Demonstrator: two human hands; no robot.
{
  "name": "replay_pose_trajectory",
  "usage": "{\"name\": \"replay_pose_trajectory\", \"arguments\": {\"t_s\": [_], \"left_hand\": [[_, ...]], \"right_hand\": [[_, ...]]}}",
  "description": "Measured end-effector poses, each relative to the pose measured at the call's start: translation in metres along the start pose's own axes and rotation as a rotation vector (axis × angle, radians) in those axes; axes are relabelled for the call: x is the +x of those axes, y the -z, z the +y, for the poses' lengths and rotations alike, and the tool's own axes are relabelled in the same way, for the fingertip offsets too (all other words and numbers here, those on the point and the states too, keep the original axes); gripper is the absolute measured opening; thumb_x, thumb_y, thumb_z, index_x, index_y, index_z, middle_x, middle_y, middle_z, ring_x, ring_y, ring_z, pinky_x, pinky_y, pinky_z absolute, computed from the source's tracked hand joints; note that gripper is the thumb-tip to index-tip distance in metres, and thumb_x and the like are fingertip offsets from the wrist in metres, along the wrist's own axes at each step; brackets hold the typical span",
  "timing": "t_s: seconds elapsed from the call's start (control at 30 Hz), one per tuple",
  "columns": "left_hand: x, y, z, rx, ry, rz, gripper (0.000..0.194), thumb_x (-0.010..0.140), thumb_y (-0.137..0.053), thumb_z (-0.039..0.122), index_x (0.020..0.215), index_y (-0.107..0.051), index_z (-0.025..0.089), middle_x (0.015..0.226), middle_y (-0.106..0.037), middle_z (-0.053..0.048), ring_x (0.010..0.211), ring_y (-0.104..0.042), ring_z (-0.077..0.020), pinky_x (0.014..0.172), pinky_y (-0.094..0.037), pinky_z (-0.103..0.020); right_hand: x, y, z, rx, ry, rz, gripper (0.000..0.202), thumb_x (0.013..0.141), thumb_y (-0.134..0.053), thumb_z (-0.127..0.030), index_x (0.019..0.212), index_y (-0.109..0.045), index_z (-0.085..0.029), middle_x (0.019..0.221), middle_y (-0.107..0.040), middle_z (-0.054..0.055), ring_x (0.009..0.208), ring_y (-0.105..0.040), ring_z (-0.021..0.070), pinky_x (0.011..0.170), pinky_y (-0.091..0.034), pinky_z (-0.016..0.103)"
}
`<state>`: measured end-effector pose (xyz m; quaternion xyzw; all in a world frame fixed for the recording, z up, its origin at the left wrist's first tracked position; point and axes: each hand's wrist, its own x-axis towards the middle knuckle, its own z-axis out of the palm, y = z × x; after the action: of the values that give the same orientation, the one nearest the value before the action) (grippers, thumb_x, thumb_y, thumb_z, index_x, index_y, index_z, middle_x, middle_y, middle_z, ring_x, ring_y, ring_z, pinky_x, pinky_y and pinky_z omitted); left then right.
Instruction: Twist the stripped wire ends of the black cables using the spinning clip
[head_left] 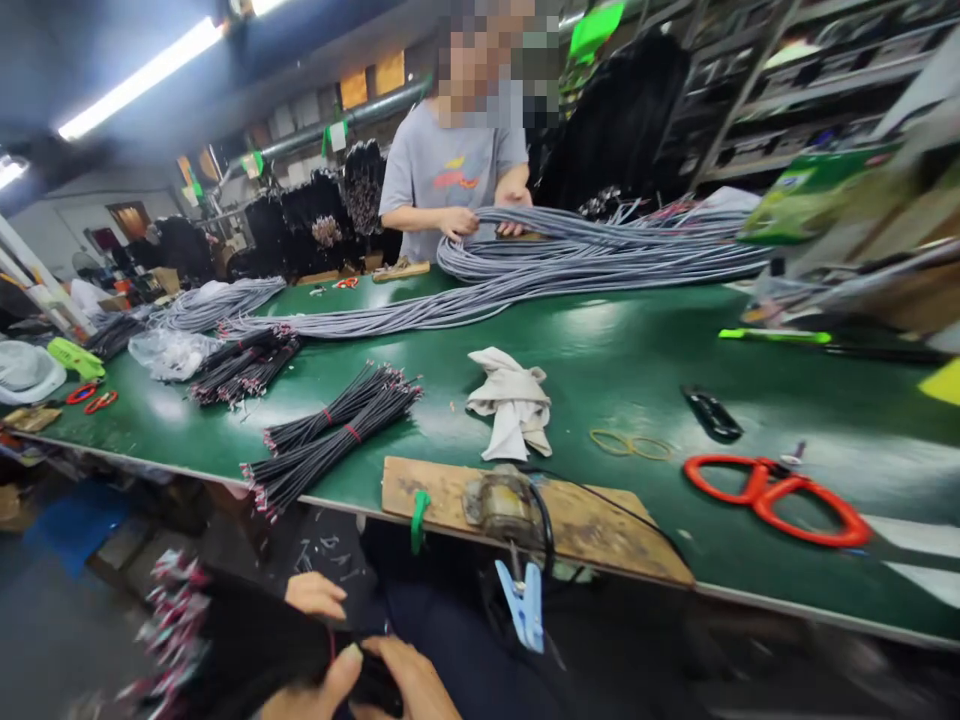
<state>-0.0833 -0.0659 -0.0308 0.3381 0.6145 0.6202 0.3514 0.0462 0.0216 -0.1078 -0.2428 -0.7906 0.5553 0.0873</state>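
- Green table: spans mid-frame; its near edge could snag a carelessly raised bundle.
- Black cable bundle: lower left, off the table; tips could splay if grip slackens.
- Left hand: fingers wrapped closed around bundle.
- Right hand: fingers curled at bundle's right end; grip cannot be determined.
- Red tie: could slip if loose.

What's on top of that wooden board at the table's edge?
On the wooden board are a grimy, rounded device and a black cord; a green clip-like piece overlaps its front edge. The wood directly beneath the device is covered.
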Motion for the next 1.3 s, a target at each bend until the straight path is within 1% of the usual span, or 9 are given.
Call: {"name": "replay_pose_trajectory", "arguments": {"t_s": [0.13,0.4,0.53,0.63,0.73,0.8,0.93,1.03,1.3], "left_hand": [[0.021,-0.036,0.005,-0.229,-0.069,0.011,0.045,0.071,-0.081,0.054,0.102,-0.069,0.022,0.068,-0.068,-0.002,0.055,-0.061,-0.0182,0.058,-0.052,-0.032],[0.077,-0.053,0.028,-0.467,0.102,-0.314,0.054,0.054,-0.089,0.059,0.082,-0.073,0.015,0.056,-0.065,-0.001,0.039,-0.049,-0.0093,0.038,-0.04,-0.021],[0.085,-0.053,0.045,-0.444,0.095,-0.324,0.046,0.048,-0.094,0.046,0.072,-0.071,0.016,0.053,-0.063,0.001,0.037,-0.048,-0.0082,0.037,-0.039,-0.02],[0.076,-0.057,0.055,-0.285,0.069,-0.199,0.03,0.055,-0.093,0.027,0.07,-0.07,0.015,0.054,-0.065,0.001,0.046,-0.058,-0.0103,0.048,-0.047,-0.02],[0.061,-0.066,0.055,-0.017,0.005,-0.022,0.02,0.055,-0.087,0.016,0.063,-0.069,0.015,0.056,-0.068,0.002,0.051,-0.06,-0.0105,0.054,-0.05,-0.021],[0.051,-0.073,0.05,0.097,-0.01,-0.018,0.016,0.056,-0.085,0.015,0.06,-0.069,0.016,0.057,-0.069,0.002,0.052,-0.062,-0.0111,0.055,-0.052,-0.021],[0.03,-0.084,0.038,0.128,0.065,-0.089,0.01,0.061,-0.082,0.017,0.068,-0.075,0.016,0.052,-0.069,0.002,0.043,-0.062,-0.0132,0.047,-0.054,-0.023],[0.018,-0.089,0.031,0.118,0.085,-0.152,0.005,0.065,-0.08,0.017,0.067,-0.076,0.016,0.051,-0.07,0.001,0.043,-0.065,-0.0145,0.046,-0.056,-0.022],[0.014,-0.088,0.028,0.138,0.011,-0.274,0.006,0.071,-0.078,0.017,0.065,-0.076,0.018,0.046,-0.064,0.004,0.037,-0.057,-0.0098,0.04,-0.05,-0.017]], "right_hand": [[-0.047,0.001,0.016,0.247,-0.149,-0.048,0.052,0.076,-0.074,-0.03,0.126,-0.069,-0.017,0.122,-0.071,0.012,0.114,-0.063,0.0319,0.103,-0.047,0.039],[-0.051,0.002,0.038,0.495,0.046,-0.436,0.055,0.07,-0.076,-0.063,0.092,-0.075,-0.013,0.079,-0.067,0.001,0.081,-0.06,0.0204,0.081,-0.053,0.033],[-0.043,0.006,0.038,0.382,-0.115,-0.174,0.048,0.076,-0.076,-0.041,0.116,-0.073,-0.015,0.097,-0.073,0.005,0.082,-0.063,0.02,0.08,-0.056,0.033],[-0.043,0.016,0.026,0.231,-0.233,0.132,0.062,0.073,-0.075,-0.023,0.134,-0.064,-0.018,0.117,-0.072,0.012,0.088,-0.068,0.0233,0.083,-0.058,0.035],[-0.047,0.034,0.006,0.176,-0.084,0.363,0.027,0.082,-0.067,-0.02,0.107,-0.076,-0.017,0.102,-0.077,0.013,0.081,-0.071,0.0239,0.082,-0.058,0.037],[-0.052,0.047,-0.01,0.193,0.057,0.521,0.019,0.09,-0.059,-0.022,0.088,-0.077,-0.017,0.079,-0.076,0.009,0.07,-0.071,0.0214,0.069,-0.058,0.032],[-0.061,0.072,-0.038,0.172,0.289,0.819,0.019,0.093,-0.06,-0.022,0.079,-0.073,-0.018,0.072,-0.074,0.006,0.064,-0.069,0.0172,0.061,-0.055,0.026],[-0.066,0.086,-0.05,0.206,0.352,0.865,0.017,0.094,-0.062,-0.02,0.081,-0.073,-0.017,0.079,-0.077,0.008,0.071,-0.072,0.0168,0.067,-0.058,0.026],[-0.068,0.099,-0.044,0.359,0.426,0.711,0.019,0.094,-0.062,-0.023,0.08,-0.072,-0.016,0.074,-0.075,0.007,0.067,-0.068,0.0148,0.063,-0.054,0.024]]}}
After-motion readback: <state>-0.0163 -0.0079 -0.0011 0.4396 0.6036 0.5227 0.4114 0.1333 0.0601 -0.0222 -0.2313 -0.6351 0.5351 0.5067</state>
